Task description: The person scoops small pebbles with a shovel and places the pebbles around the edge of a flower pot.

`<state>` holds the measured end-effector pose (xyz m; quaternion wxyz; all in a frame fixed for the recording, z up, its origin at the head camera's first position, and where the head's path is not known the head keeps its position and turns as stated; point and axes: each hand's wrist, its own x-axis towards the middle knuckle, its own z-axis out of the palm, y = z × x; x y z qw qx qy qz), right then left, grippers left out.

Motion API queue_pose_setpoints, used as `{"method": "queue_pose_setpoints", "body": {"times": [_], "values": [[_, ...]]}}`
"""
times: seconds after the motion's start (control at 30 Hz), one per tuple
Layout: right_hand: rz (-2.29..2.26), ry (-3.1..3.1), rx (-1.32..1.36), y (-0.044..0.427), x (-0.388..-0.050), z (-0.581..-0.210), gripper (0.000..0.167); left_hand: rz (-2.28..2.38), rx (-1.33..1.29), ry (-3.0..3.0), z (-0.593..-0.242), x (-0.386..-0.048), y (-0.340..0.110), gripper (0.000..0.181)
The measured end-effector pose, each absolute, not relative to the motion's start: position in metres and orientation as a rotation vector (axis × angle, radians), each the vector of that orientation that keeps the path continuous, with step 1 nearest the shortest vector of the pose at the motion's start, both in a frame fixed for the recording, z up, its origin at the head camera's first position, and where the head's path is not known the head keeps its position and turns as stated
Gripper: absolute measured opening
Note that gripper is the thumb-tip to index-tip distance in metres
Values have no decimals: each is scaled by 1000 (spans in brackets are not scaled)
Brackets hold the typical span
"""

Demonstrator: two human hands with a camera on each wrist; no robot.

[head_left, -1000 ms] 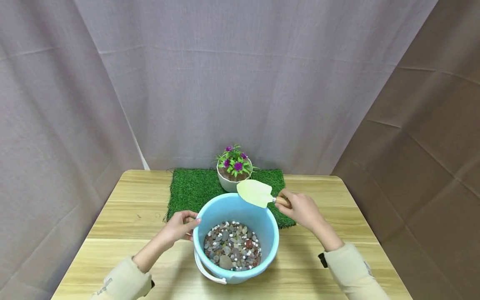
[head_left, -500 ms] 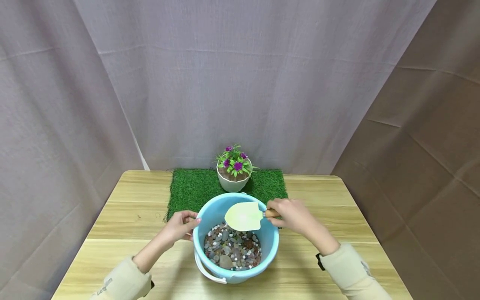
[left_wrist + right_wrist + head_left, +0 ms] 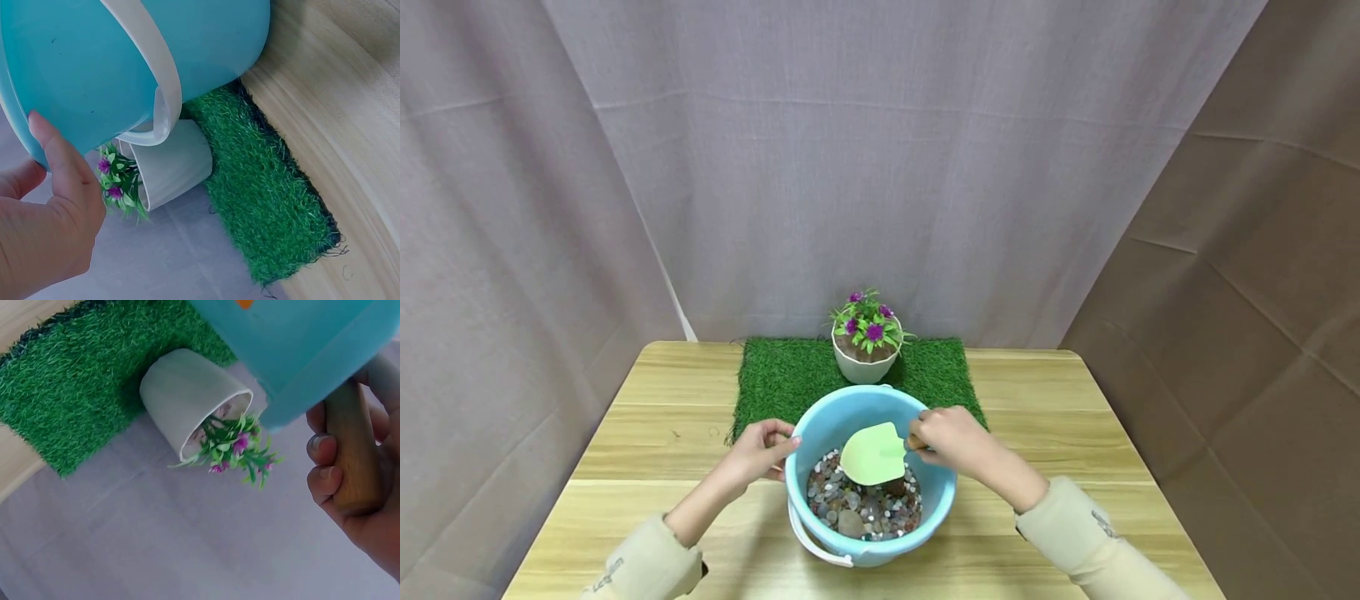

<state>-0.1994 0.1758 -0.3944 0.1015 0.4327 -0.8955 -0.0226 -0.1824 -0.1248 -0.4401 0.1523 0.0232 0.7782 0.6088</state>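
Observation:
A light blue bucket with pebbles in its bottom stands at the table's front. My left hand pinches its left rim between thumb and fingers, as the left wrist view also shows at the bucket wall. Curled round the wooden handle of a trowel, my right hand is at the bucket's right rim. The trowel's pale green blade is inside the bucket over the pebbles; whether it touches them I cannot tell. In the right wrist view the bucket hides the blade.
Behind the bucket, a white pot with purple flowers stands on a green turf mat. The bucket's white handle hangs down at the front left. Grey curtains rise behind the wooden table, and a brown one on the right.
My right hand has brought the trowel from above the bucket's back rim forward, left and down over the pebbles. My left hand has stayed on the rim.

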Motion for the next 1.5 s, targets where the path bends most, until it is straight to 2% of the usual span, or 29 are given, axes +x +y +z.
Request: {"method": "queue_pose_setpoints", "body": {"times": [0.23, 0.47, 1.03, 1.5], "values": [[-103, -2638, 1308, 168, -195, -401, 30, 1762, 77, 2206, -441, -183, -123, 35], [-129, -2627, 1345, 163, -198, -406, 41, 1765, 72, 2224, -441, -181, -122, 33], [-218, -2537, 1314, 148, -197, -422, 28, 1747, 110, 2174, -438, -183, -127, 33], [-176, -2536, 1358, 142, -206, -432, 23, 1706, 73, 2188, -437, -186, -125, 25]]}}
